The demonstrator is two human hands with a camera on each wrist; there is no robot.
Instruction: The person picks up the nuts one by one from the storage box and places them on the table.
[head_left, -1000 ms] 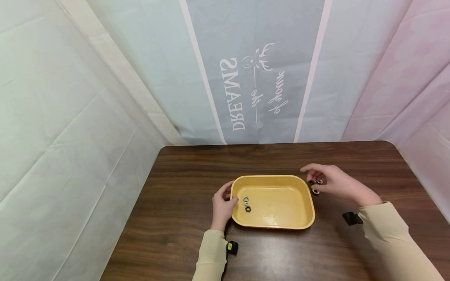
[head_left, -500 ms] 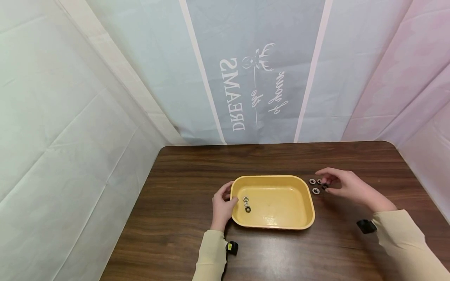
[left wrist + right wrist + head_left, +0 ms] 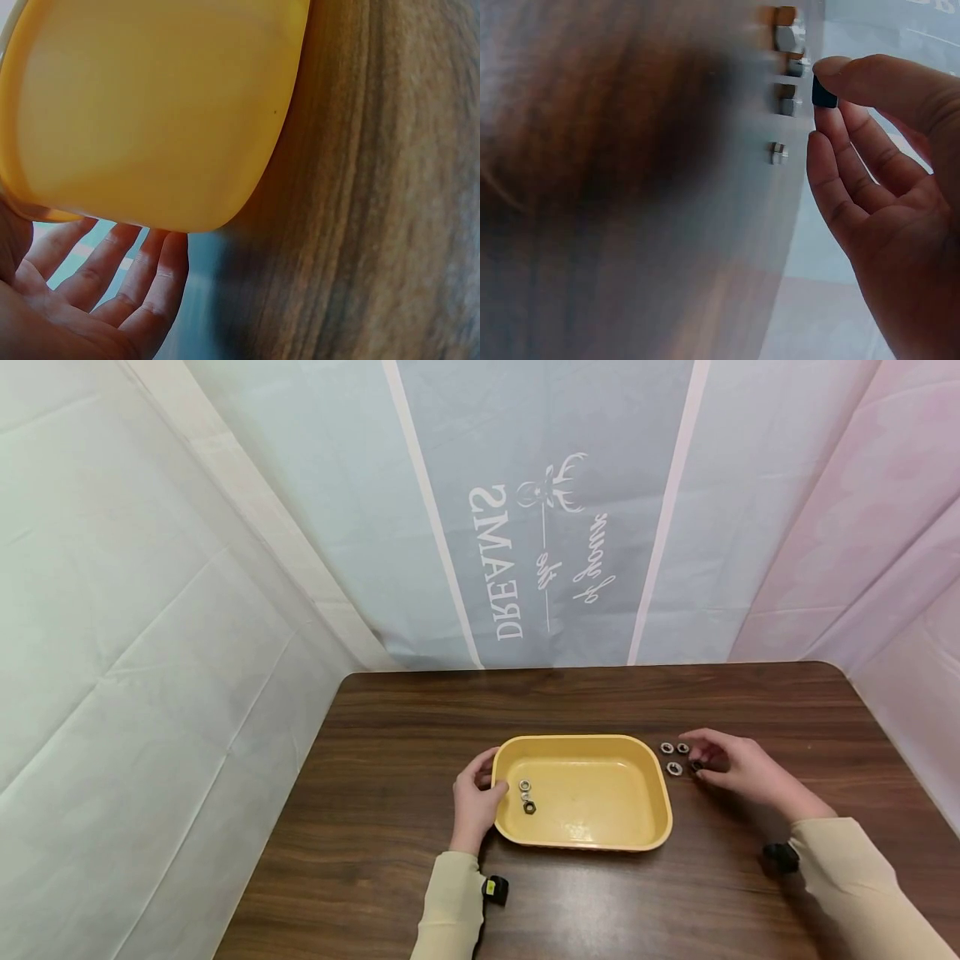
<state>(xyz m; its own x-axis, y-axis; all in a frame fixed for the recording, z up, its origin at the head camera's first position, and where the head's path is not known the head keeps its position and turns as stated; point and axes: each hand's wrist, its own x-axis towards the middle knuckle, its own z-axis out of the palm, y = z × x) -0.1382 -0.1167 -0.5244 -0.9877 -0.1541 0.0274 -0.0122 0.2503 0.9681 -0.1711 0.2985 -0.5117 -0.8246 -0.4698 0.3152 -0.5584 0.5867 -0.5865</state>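
My left hand (image 3: 476,802) grips the left rim of a yellow rectangular tray (image 3: 581,847), thumb over the inside and fingers against the outer wall. In the left wrist view the fingers (image 3: 154,281) touch the tray's wall (image 3: 150,112). Just right of the tray, my right hand (image 3: 738,767) pinches a black nut (image 3: 824,94) between thumb and fingers, low over the table. Beside it on the wood are a silvery nut (image 3: 667,748), a smaller nut (image 3: 682,748) and a larger one (image 3: 674,769). Inside the tray's left end lie a light ring-like nut (image 3: 525,785), a small light one (image 3: 526,797) and a dark hex nut (image 3: 530,807).
The dark wood-grain table (image 3: 390,752) has rounded far corners. A printed cloth (image 3: 555,552) hangs behind it, and a white cloth wall (image 3: 150,652) stands on the left. A small black wrist camera (image 3: 495,889) sits at the left cuff.
My right hand has moved away from the tray's right edge, rightward and then slightly nearer, uncovering the nuts there; the black nut is now in its fingers. The left hand and tray are still.
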